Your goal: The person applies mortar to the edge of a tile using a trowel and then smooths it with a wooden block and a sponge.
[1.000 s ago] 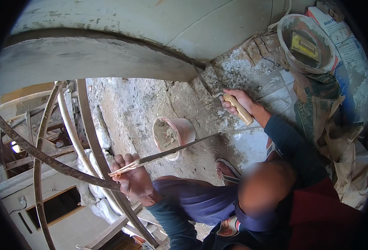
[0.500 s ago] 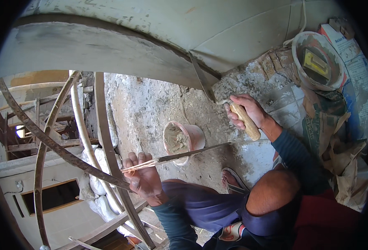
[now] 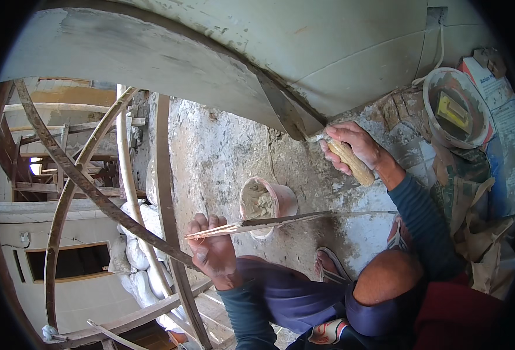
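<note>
My right hand [image 3: 356,153] is closed round the pale wooden handle [image 3: 352,163] of a trowel. The trowel's long grey blade [image 3: 282,108] lies along the lower edge of a smooth grey plastered band [image 3: 135,52], near its right end. My left hand [image 3: 215,251] is raised at the lower middle, fingers curled and palm turned up. Across it runs a long, thin wooden strip [image 3: 280,221] with a splintered pale end, which the hand seems to grip; the strip hides part of the fingers. Behind the strip stands a whitish bucket [image 3: 286,201] with grey mortar inside.
Crossed bamboo and wooden poles [image 3: 164,175] stand at the left, with white sacks [image 3: 138,251] behind them. At the far right a second bucket [image 3: 432,111] holds a yellow float [image 3: 453,112]. Crumpled paper bags [image 3: 479,251] lie below it. My sandalled foot [image 3: 330,265] rests on the stained floor.
The trowel blade has come up against the plastered band's lower edge, tilted more along it. My left hand stays at the strip. The whole view has shifted slightly.
</note>
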Action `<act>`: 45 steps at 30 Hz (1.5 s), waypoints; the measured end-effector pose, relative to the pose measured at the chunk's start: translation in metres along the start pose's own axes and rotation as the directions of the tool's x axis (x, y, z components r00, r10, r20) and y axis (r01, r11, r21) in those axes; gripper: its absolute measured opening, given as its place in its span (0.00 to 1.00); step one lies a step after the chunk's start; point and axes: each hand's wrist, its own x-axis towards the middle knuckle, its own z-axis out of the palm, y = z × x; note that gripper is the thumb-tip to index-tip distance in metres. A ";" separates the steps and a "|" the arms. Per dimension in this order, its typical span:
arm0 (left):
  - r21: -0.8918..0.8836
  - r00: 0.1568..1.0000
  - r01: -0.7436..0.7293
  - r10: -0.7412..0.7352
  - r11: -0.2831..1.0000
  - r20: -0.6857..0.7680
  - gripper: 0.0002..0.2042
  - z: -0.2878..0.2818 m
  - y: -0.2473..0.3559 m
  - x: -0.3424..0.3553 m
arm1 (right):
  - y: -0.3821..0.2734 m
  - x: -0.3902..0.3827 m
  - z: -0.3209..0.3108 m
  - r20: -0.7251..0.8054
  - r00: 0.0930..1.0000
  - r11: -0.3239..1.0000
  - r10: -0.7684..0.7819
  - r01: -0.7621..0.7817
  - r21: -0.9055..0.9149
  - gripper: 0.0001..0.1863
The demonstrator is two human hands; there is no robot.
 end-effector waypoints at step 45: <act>-0.037 0.996 0.045 -0.042 0.998 0.076 0.14 -0.010 -0.006 0.002 | 0.049 -0.010 -0.138 -0.077 0.882 0.113 -0.465 -0.027 -0.993 0.19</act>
